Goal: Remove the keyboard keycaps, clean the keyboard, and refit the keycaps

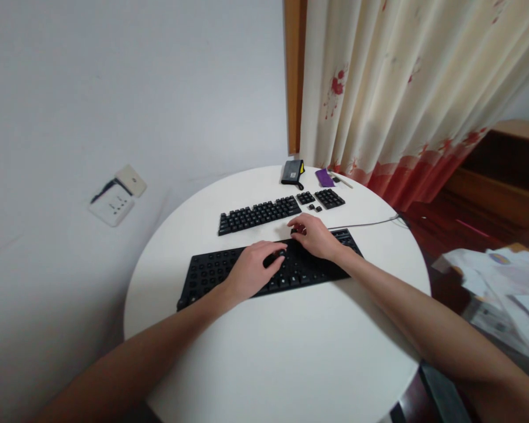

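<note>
A black keyboard base (211, 273) lies on a round white table (282, 352). My left hand (253, 267) rests on its middle with fingers curled around a small dark piece, probably a keycap. My right hand (315, 234) sits on the base's far edge, fingers bent down and pinched on something I cannot make out. Behind them lie rows of removed black keycaps (259, 213), laid out in keyboard order, with a smaller block of keycaps (329, 198) to the right.
A dark pouch (292, 172), a purple card (324, 177) and a thin tool (344, 182) lie at the table's far edge. A grey cable (365, 223) runs off to the right. Curtain (401, 94) behind; wall socket (114, 202) at left; papers (498, 282) at right.
</note>
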Tool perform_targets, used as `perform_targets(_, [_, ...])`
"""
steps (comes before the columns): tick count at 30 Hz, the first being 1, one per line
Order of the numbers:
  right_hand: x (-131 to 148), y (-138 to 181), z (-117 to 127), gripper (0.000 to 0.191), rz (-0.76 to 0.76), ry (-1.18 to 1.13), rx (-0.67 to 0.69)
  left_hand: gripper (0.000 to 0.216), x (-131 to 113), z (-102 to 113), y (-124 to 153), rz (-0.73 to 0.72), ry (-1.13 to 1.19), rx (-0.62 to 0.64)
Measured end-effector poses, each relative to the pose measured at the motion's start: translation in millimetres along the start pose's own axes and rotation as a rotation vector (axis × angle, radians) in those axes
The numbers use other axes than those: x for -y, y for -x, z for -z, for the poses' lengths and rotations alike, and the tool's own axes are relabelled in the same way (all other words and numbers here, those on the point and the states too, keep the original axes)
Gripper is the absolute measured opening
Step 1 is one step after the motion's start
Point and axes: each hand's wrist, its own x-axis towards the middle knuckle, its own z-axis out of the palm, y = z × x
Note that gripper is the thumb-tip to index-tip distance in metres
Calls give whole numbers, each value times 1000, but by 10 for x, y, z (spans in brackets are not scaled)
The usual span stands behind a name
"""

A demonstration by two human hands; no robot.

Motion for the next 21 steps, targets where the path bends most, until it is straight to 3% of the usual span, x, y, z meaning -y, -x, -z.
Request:
perform_targets(7, [-338, 22, 589, 14, -371, 393, 161, 21, -96, -51, 67, -153, 41, 110])
perform_targets(11, [-383, 76, 821, 15, -474, 430, 217, 22, -93, -79, 95, -166, 57, 153])
perform_targets(21, [-296, 46, 721, 16, -371, 354, 201, 22, -21, -84, 80, 6, -24, 149])
